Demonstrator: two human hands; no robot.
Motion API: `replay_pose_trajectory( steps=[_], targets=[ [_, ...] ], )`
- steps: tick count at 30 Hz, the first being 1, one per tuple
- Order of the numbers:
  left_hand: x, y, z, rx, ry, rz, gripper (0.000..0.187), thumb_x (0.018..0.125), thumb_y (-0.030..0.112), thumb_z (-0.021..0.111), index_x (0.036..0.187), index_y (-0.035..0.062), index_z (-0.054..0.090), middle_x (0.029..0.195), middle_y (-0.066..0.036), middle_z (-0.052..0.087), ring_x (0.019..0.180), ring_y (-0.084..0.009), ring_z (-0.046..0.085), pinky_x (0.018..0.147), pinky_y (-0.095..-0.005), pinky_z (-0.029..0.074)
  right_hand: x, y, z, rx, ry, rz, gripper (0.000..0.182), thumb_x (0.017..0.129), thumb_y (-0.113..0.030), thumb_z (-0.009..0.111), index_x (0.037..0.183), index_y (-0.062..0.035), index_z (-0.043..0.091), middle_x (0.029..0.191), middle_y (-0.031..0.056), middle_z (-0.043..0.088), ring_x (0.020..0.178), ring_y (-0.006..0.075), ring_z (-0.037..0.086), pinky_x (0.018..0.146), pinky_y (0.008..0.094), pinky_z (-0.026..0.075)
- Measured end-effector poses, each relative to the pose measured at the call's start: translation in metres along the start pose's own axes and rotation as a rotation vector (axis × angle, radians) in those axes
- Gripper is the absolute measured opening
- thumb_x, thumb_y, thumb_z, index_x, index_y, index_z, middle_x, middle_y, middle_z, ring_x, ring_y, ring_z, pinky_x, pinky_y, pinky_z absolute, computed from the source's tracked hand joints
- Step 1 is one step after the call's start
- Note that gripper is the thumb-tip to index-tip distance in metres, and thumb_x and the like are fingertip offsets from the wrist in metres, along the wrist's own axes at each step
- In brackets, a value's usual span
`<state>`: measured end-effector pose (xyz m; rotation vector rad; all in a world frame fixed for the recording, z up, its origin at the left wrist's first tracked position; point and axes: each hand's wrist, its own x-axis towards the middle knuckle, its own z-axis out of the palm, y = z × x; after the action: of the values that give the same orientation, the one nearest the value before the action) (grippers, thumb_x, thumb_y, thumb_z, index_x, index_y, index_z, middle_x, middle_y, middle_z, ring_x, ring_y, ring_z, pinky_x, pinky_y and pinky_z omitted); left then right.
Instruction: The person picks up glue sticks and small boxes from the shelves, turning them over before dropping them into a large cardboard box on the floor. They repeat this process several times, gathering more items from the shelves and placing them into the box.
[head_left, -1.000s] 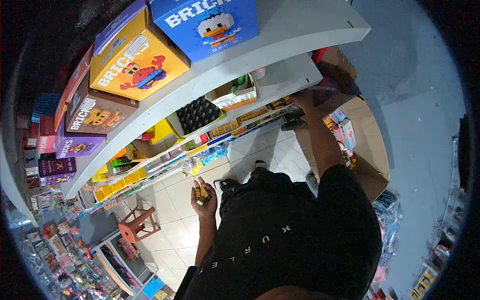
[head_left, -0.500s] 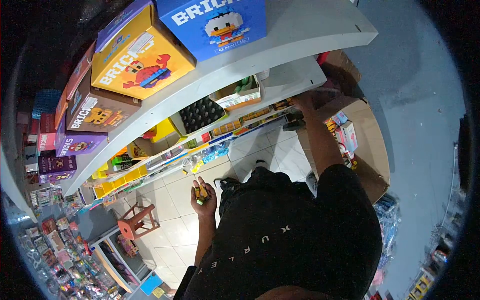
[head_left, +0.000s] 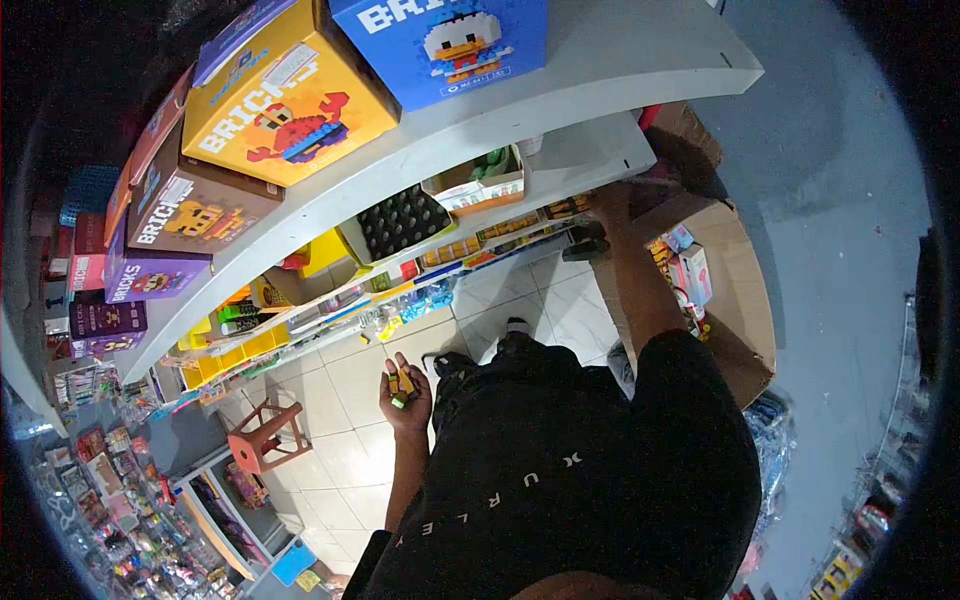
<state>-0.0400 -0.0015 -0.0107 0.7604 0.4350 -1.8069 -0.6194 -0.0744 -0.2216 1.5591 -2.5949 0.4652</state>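
Note:
My left hand (head_left: 405, 405) is palm up over the tiled floor, fingers curled around several small yellow-and-black pieces (head_left: 402, 382). One piece with a bright green end (head_left: 399, 402) rests nearest the palm. My right hand (head_left: 612, 205) reaches to the right end of a lower shelf, beside a row of small yellow-and-dark packs (head_left: 568, 208). Its fingers are in shadow, so I cannot make out whether they hold anything. A dark object (head_left: 585, 246) lies just below that hand.
Boxes marked BRICKS, including a yellow one (head_left: 290, 95), stand on the curved grey shelf (head_left: 420, 150) above. An open cardboard box (head_left: 735, 300) with colourful packages is by my right arm. A reddish-brown stool (head_left: 265, 437) stands on the floor at left.
The view has shifted slightly. My left hand stays cupped around the small pieces, and my right hand remains at the shelf's right end.

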Motion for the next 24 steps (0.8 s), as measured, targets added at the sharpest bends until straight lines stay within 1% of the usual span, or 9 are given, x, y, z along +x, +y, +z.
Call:
replay_pose_trajectory(
  steps=[1,4,7,10,16,19,21,23,24],
  targets=[
    [0.001,0.002,-0.004,0.002,0.011,0.011,0.028,0.098,0.027,0.044,0.117,0.0107,0.056,0.123,-0.012,0.060,0.091,-0.0276,0.061,0.083,-0.0386,0.052,0.000,0.015,0.026,0.067,0.069,-0.012,0.054,0.080,-0.043,0.062,0.125,-0.0129,0.055,0.124,0.0144,0.058,0.115,0.0328,0.055,0.096,0.0480,0.043],
    [0.002,0.005,-0.013,0.010,0.033,0.034,0.031,0.098,0.025,0.046,0.125,0.0124,0.053,0.130,-0.010,0.056,0.092,-0.0266,0.061,0.083,-0.0382,0.051,0.003,-0.008,-0.017,-0.133,-0.257,0.104,0.059,0.079,-0.046,0.064,0.127,-0.0130,0.053,0.126,0.0147,0.058,0.117,0.0320,0.053,0.098,0.0472,0.042],
    [-0.002,0.004,-0.012,0.019,0.036,0.041,0.030,0.097,0.025,0.047,0.124,0.0126,0.053,0.129,-0.010,0.056,0.094,-0.0261,0.060,0.083,-0.0375,0.051,0.002,-0.008,-0.029,0.001,-0.295,0.141,0.067,0.073,-0.045,0.072,0.128,-0.0117,0.052,0.126,0.0155,0.058,0.117,0.0327,0.054,0.100,0.0464,0.041],
    [-0.004,0.005,-0.013,0.016,0.033,0.046,0.030,0.097,0.025,0.048,0.125,0.0135,0.052,0.131,-0.010,0.055,0.094,-0.0254,0.060,0.082,-0.0372,0.051,-0.003,0.006,-0.008,0.267,0.049,0.039,0.078,0.064,-0.046,0.080,0.128,-0.0111,0.052,0.126,0.0155,0.057,0.116,0.0324,0.054,0.099,0.0460,0.042],
    [-0.009,0.006,-0.014,0.028,0.029,0.014,0.028,0.097,0.025,0.048,0.122,0.0147,0.054,0.131,-0.008,0.056,0.094,-0.0250,0.060,0.082,-0.0370,0.051,-0.002,-0.013,-0.051,0.255,-0.156,0.262,0.080,0.065,-0.050,0.080,0.127,-0.0085,0.051,0.132,0.0149,0.053,0.119,0.0307,0.051,0.102,0.0418,0.040],
    [-0.007,0.008,-0.016,0.033,-0.017,0.011,0.030,0.097,0.025,0.048,0.124,0.0133,0.053,0.131,-0.008,0.055,0.094,-0.0248,0.060,0.083,-0.0365,0.051,0.006,-0.002,-0.034,-0.162,-0.361,0.107,0.083,0.067,-0.057,0.076,0.129,-0.0082,0.050,0.130,0.0161,0.053,0.118,0.0324,0.051,0.102,0.0435,0.040],
    [-0.007,0.008,-0.012,0.040,-0.022,0.023,0.032,0.097,0.025,0.048,0.126,0.0119,0.051,0.132,-0.009,0.054,0.094,-0.0246,0.059,0.084,-0.0363,0.051,0.001,0.029,0.042,0.671,-0.183,0.244,0.085,0.068,-0.060,0.073,0.130,-0.0077,0.049,0.130,0.0172,0.053,0.118,0.0338,0.051,0.100,0.0456,0.041],
    [-0.006,0.008,-0.005,0.045,-0.029,0.024,0.034,0.097,0.025,0.048,0.128,0.0107,0.050,0.132,-0.010,0.053,0.095,-0.0241,0.059,0.085,-0.0361,0.051,-0.002,0.025,0.042,1.008,-0.078,0.220,0.085,0.069,-0.060,0.072,0.130,-0.0068,0.048,0.129,0.0185,0.053,0.118,0.0354,0.051,0.098,0.0475,0.041],
    [-0.005,0.009,0.000,0.046,-0.033,0.022,0.034,0.097,0.025,0.048,0.128,0.0103,0.050,0.132,-0.010,0.054,0.095,-0.0238,0.059,0.085,-0.0360,0.051,-0.008,0.006,0.006,0.929,-0.074,0.132,0.083,0.069,-0.059,0.072,0.129,-0.0063,0.047,0.129,0.0193,0.053,0.117,0.0362,0.051,0.097,0.0483,0.042]
  ],
)
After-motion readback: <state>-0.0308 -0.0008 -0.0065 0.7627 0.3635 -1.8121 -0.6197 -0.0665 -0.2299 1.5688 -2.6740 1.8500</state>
